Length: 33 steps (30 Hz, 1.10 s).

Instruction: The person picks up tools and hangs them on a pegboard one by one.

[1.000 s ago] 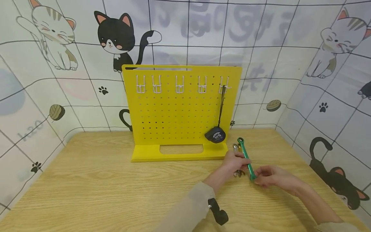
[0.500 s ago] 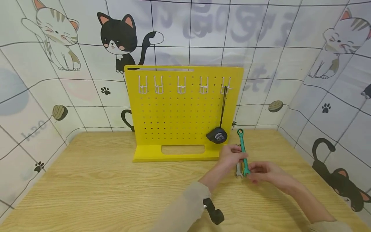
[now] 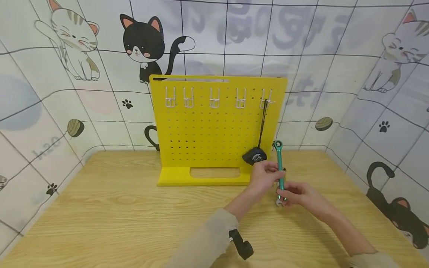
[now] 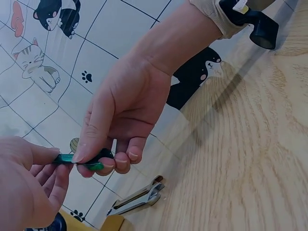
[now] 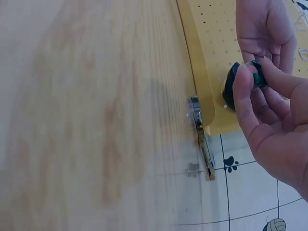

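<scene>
A green wrench [image 3: 280,160] is held nearly upright above the table at the right of the yellow pegboard, its ring end up. My left hand [image 3: 263,178] pinches its middle, and my right hand [image 3: 299,194] pinches its lower end. In the left wrist view both hands meet on the green wrench [image 4: 65,158]. Silvery wrenches [image 4: 137,197] lie together on the table below; the head view shows them mostly hidden behind the hands. In the right wrist view they lie beside the board's base [image 5: 201,130].
The yellow pegboard [image 3: 218,130] stands at the back with several white hooks [image 3: 214,100] along its top. A black tape measure [image 3: 254,155] hangs by its cord from the rightmost hook. Patterned cloth walls [image 3: 110,74] enclose the back and sides of the wooden table [image 3: 134,212].
The green wrench has been raised and turned more upright. Both hands have moved up and left with it, and the right hand now grips its lower end.
</scene>
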{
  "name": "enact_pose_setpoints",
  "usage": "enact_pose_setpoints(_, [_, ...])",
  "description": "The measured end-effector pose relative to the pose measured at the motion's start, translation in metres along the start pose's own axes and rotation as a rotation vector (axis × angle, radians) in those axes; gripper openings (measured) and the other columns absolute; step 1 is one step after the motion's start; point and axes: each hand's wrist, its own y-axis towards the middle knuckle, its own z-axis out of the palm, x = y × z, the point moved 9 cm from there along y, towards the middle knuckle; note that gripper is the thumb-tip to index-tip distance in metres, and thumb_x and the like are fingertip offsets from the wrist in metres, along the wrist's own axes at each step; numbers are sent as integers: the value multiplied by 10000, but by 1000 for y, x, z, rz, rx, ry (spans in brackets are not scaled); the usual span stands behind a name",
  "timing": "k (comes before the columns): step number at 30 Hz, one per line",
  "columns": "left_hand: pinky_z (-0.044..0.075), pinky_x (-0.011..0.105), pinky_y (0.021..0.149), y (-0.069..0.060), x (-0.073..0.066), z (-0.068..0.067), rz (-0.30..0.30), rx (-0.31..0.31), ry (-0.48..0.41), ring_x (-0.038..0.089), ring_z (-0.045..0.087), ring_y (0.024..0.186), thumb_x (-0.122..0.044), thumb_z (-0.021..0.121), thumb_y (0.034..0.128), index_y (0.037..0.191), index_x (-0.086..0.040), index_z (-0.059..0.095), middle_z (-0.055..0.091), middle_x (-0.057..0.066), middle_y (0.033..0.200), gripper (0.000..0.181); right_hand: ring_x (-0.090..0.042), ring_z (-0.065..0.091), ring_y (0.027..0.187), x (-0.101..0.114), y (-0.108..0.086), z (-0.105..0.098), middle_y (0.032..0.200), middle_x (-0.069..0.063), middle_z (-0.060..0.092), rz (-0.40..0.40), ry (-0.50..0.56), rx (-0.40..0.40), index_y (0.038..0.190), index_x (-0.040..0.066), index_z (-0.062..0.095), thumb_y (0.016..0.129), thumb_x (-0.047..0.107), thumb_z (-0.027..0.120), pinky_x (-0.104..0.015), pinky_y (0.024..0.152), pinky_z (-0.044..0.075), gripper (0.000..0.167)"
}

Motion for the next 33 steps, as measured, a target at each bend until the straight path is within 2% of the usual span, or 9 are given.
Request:
enact_pose_setpoints(3, [604, 420, 789, -2, -5, -4, 21, 23, -12, 120, 660, 696, -4, 767, 875, 906, -29, 729, 663, -13, 793, 55, -254, 634, 767, 4, 3, 2, 871, -89, 645, -21, 12, -14, 1128, -165, 530, 1053, 116, 542, -394, 694, 568, 290])
enact_pose_setpoints(7, [599, 449, 813, -2, -8, -11, 53, 51, -23, 103, 654, 709, -11, 753, 890, 985, 30, 715, 650, -21, 825, 109, -268, 649, 747, 10, 7, 4, 862, -72, 649, -30, -13, -60, 1108, -136, 564, 1040, 127, 576, -385, 676, 572, 272])
enact_pose_setpoints(11, [607, 372, 776, 0, -12, -20, 89, 66, -39, 92, 645, 711, -9, 739, 905, 1034, 85, 697, 664, -7, 842, 165, -253, 650, 726, 19, 14, 7, 841, -92, 650, -45, -71, -111, 1040, -79, 615, 1022, 149, 618, -392, 674, 579, 229])
enact_pose_setpoints(14, [599, 291, 738, 3, -14, -27, 101, 71, -51, 97, 649, 722, -24, 742, 909, 1038, 80, 696, 681, 6, 851, 172, -230, 643, 710, 24, 20, 10, 834, -111, 651, -42, -96, -143, 1020, -65, 627, 1009, 161, 641, -394, 668, 579, 227])
enact_pose_setpoints(16, [594, 287, 749, 4, -15, -32, 105, 75, -48, 104, 654, 741, -39, 743, 913, 1046, 66, 698, 690, 9, 864, 176, -222, 638, 711, 27, 24, 12, 840, -119, 648, -43, -112, -154, 1027, -64, 621, 1008, 162, 643, -383, 671, 576, 228])
enact_pose_setpoints(19, [595, 326, 792, 5, -19, -40, 117, 78, -38, 109, 658, 767, -57, 745, 916, 1065, 42, 701, 697, 10, 880, 184, -223, 632, 704, 32, 31, 15, 827, -118, 646, -70, -135, -177, 1010, -44, 626, 1000, 163, 657, -367, 667, 567, 210])
enact_pose_setpoints(26, [594, 339, 818, 6, -38, -55, 182, 80, 26, 102, 664, 802, -92, 750, 920, 1086, -7, 708, 707, 17, 911, 191, -239, 621, 725, 43, 47, 20, 823, -125, 641, -123, -170, -243, 980, -12, 614, 1003, 164, 652, -355, 701, 558, 181])
enact_pose_setpoints(31, [572, 492, 873, 8, -48, -68, 216, 50, 47, 104, 658, 775, -102, 758, 916, 1080, -14, 719, 706, 21, 890, 191, -267, 617, 742, 50, 58, 23, 814, -114, 635, -129, -170, -283, 958, 6, 600, 1007, 171, 648, -365, 710, 553, 179])
enact_pose_setpoints(33, [570, 507, 868, 8, -52, -73, 227, 36, 54, 106, 658, 764, -101, 757, 917, 1077, -10, 721, 712, 30, 887, 188, -279, 612, 736, 53, 62, 25, 811, -107, 634, -142, -175, -296, 952, 11, 592, 1006, 166, 648, -356, 690, 545, 173])
